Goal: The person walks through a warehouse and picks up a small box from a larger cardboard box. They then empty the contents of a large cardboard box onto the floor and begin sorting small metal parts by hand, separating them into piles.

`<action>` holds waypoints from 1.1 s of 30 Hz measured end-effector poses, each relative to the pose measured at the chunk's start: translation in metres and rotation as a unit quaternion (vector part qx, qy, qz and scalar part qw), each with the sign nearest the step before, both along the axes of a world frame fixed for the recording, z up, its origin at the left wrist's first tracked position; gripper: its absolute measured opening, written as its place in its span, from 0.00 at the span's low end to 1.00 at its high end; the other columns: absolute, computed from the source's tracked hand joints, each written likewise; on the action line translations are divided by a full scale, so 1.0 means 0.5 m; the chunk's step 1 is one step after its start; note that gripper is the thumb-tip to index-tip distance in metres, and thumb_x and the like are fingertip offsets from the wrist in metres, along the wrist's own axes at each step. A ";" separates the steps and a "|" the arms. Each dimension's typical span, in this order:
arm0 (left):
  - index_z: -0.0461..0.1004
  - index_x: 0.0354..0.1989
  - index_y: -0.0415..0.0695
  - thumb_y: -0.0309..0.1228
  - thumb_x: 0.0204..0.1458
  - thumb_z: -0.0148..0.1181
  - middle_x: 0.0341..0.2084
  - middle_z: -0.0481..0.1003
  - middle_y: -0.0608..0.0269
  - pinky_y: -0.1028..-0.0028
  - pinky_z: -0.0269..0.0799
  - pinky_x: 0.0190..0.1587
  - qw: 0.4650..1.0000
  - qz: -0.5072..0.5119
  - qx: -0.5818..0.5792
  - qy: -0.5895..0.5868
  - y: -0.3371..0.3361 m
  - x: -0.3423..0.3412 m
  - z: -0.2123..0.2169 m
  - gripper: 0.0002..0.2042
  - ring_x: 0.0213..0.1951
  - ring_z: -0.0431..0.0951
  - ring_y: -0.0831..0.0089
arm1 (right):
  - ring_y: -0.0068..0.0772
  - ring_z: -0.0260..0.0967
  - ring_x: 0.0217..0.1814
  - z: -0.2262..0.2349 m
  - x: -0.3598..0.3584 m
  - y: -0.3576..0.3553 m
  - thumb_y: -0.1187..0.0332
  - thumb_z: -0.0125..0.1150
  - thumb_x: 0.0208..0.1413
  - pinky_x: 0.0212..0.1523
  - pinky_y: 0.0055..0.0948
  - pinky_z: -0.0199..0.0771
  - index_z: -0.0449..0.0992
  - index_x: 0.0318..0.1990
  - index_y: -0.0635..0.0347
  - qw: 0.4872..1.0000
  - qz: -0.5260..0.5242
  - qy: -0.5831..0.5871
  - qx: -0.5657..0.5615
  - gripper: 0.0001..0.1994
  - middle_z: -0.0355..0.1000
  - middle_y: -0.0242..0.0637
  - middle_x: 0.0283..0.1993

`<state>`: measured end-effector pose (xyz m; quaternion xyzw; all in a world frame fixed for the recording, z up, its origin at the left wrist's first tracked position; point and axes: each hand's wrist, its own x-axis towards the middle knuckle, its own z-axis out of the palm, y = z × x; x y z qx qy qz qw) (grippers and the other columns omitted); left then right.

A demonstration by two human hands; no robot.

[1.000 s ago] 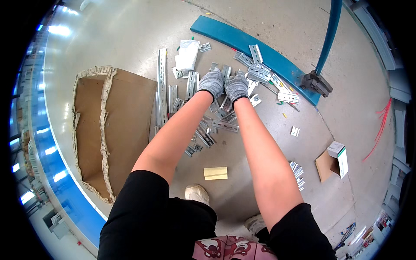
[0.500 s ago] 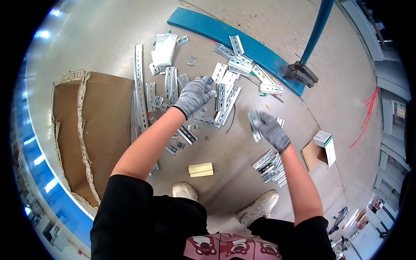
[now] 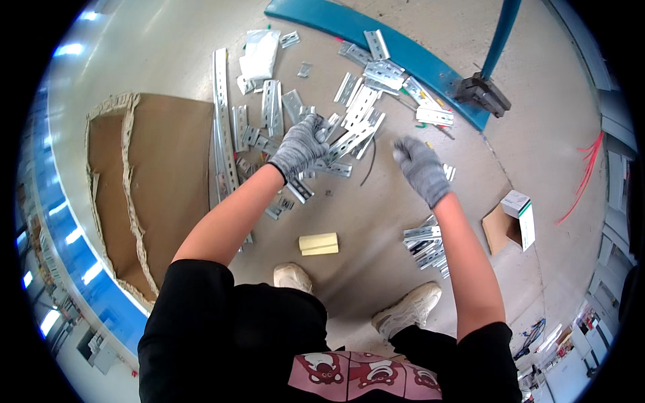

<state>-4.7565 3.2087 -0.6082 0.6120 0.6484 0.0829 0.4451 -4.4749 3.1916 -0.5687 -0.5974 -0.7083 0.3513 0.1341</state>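
My left hand [image 3: 302,144], in a grey knitted glove, reaches into a loose heap of slotted metal mounting rails [image 3: 361,106]. Its fingers are closed around a short piece of rail [image 3: 332,125] at the heap's near side; the palm hides part of it. To the right, my right hand [image 3: 421,168], gloved alike, hovers above the floor with loosely bent fingers a little apart. Nothing shows in it. Beyond its wrist lies a small rail piece [image 3: 449,172], and nearer me a tidier stack of short rails [image 3: 422,243].
Flattened brown cardboard [image 3: 171,161] lies left, beside long rails [image 3: 220,114]. A white packet [image 3: 261,54] sits at the far left of the heap. A teal beam [image 3: 376,40] with an upright post [image 3: 500,40] bounds the far side. A yellow block [image 3: 318,244] and an opened small box [image 3: 517,218] lie nearer.
The view has shifted slightly. My right hand has moved up and away from me, and the rail piece it held no longer shows. My left hand has closed on a rail in the heap.
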 end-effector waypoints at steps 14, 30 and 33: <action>0.69 0.49 0.40 0.32 0.55 0.59 0.35 0.75 0.63 0.77 0.74 0.40 0.768 0.227 -0.257 -0.541 -0.001 -0.091 0.073 0.16 0.37 0.76 0.76 | 0.41 0.69 0.47 -0.056 -0.133 -0.001 0.84 0.51 0.47 0.50 0.34 0.69 0.74 0.47 0.60 0.995 0.074 0.036 0.060 0.18 0.69 0.47 0.46; 0.71 0.47 0.38 0.30 0.56 0.56 0.35 0.75 0.63 0.78 0.73 0.40 0.810 0.156 -0.234 -0.514 0.014 -0.054 0.091 0.13 0.37 0.75 0.78 | 0.21 0.72 0.25 0.049 -0.238 0.027 0.78 0.58 0.52 0.20 0.18 0.72 0.72 0.42 0.66 0.827 -0.206 0.402 -0.334 0.09 0.75 0.36 0.31; 0.71 0.47 0.39 0.30 0.56 0.56 0.35 0.75 0.63 0.78 0.73 0.40 0.812 0.148 -0.241 -0.511 0.011 -0.059 0.078 0.13 0.37 0.75 0.79 | 0.21 0.71 0.24 0.043 -0.239 0.021 0.77 0.58 0.53 0.19 0.19 0.71 0.72 0.42 0.66 0.829 -0.202 0.412 -0.319 0.08 0.75 0.35 0.30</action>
